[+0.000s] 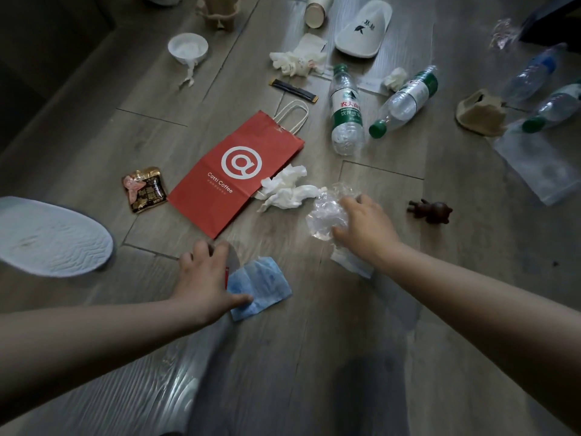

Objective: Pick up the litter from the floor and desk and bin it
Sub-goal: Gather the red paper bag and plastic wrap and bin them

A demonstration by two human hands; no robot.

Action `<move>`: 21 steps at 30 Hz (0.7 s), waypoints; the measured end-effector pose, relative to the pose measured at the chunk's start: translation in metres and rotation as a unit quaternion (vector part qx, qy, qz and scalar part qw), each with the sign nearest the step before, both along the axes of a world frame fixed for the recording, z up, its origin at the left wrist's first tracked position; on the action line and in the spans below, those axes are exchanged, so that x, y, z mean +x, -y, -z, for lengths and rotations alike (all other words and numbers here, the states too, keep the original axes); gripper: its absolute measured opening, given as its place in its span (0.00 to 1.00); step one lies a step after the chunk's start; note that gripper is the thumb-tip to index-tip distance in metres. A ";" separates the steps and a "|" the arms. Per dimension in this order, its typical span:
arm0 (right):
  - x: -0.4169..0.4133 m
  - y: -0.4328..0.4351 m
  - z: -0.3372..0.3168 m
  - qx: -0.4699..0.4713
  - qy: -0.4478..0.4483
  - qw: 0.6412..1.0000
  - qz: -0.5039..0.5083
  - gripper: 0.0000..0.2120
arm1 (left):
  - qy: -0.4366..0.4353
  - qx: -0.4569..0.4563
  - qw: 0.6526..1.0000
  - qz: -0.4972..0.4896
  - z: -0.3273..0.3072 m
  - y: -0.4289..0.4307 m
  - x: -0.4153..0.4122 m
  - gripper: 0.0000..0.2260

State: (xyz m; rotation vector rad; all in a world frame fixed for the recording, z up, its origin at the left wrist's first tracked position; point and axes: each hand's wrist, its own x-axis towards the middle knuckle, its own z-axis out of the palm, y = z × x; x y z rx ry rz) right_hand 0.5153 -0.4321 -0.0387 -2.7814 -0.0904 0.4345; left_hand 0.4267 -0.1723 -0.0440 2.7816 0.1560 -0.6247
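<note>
Litter lies scattered over a grey wooden floor. My right hand (364, 228) grips a crumpled clear plastic wrapper (327, 215), and a white scrap (352, 262) shows under its wrist. My left hand (204, 278) pinches a blue packet (261, 286) at its left edge, thumb on the packet. Just beyond lie a crumpled white tissue (286, 188) and a flat red paper bag (235, 174). A dark snack wrapper (145, 190) lies left of the bag. Two green-capped bottles (345, 111) (405, 102) lie farther back.
A pale slipper sole (47, 237) lies at the left, another white slipper (364, 26) at the back. A small brown bear figure (432, 210), a clear bag (540, 165), more bottles (534, 73), a white bowl (188, 48), paper cups (316, 12) and cardboard holders (481, 113) surround the spot.
</note>
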 end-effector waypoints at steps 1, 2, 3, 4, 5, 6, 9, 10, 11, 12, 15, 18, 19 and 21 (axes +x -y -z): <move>-0.004 0.004 -0.006 0.011 0.004 1.000 0.008 0.22 | 0.002 -0.010 1.000 0.001 0.000 0.002 0.001 0.36; -0.008 0.009 -0.013 0.023 0.008 1.000 0.019 0.21 | 0.003 -0.020 1.000 0.004 0.000 0.004 0.002 0.35; -0.012 0.013 -0.021 0.033 0.009 0.999 0.030 0.21 | 0.002 -0.028 1.000 0.006 0.000 0.006 0.003 0.34; -0.017 0.018 -0.030 0.040 0.006 0.999 0.036 0.22 | 0.001 -0.033 0.999 0.007 -0.001 0.008 0.004 0.33; -0.022 0.023 -0.039 0.044 -0.001 0.998 0.037 0.22 | 0.001 -0.034 0.999 0.006 -0.002 0.009 0.005 0.33; -0.028 0.028 -0.047 0.045 -0.012 0.998 0.033 0.23 | 0.002 -0.034 0.999 0.007 -0.002 0.010 0.006 0.34; -0.045 0.038 -0.057 0.009 -0.066 0.998 0.002 0.26 | 0.002 -0.046 0.999 0.016 -0.002 0.012 0.008 0.37; -0.050 0.039 -0.054 -0.005 -0.089 0.996 -0.009 0.26 | -0.001 -0.054 0.998 0.017 -0.002 0.013 0.008 0.38; -0.055 0.038 -0.048 -0.018 -0.111 0.993 -0.019 0.26 | -0.005 -0.062 0.998 0.018 -0.003 0.014 0.010 0.39; -0.059 0.037 -0.041 -0.031 -0.125 0.991 -0.027 0.26 | -0.008 -0.066 0.998 0.020 -0.004 0.015 0.012 0.40; -0.064 0.033 -0.020 -0.055 -0.106 0.992 -0.041 0.25 | -0.019 -0.061 0.998 0.026 -0.007 0.017 0.018 0.42; -0.062 0.028 -0.011 -0.060 -0.065 0.995 -0.055 0.24 | -0.021 -0.070 0.997 0.029 -0.008 0.019 0.022 0.38; -0.059 0.026 -0.009 -0.058 -0.061 0.995 -0.056 0.25 | -0.025 -0.076 0.996 0.027 -0.007 0.019 0.022 0.35; -0.054 0.023 -0.008 -0.052 -0.054 0.996 -0.052 0.25 | -0.035 -0.076 0.996 0.026 -0.007 0.018 0.023 0.30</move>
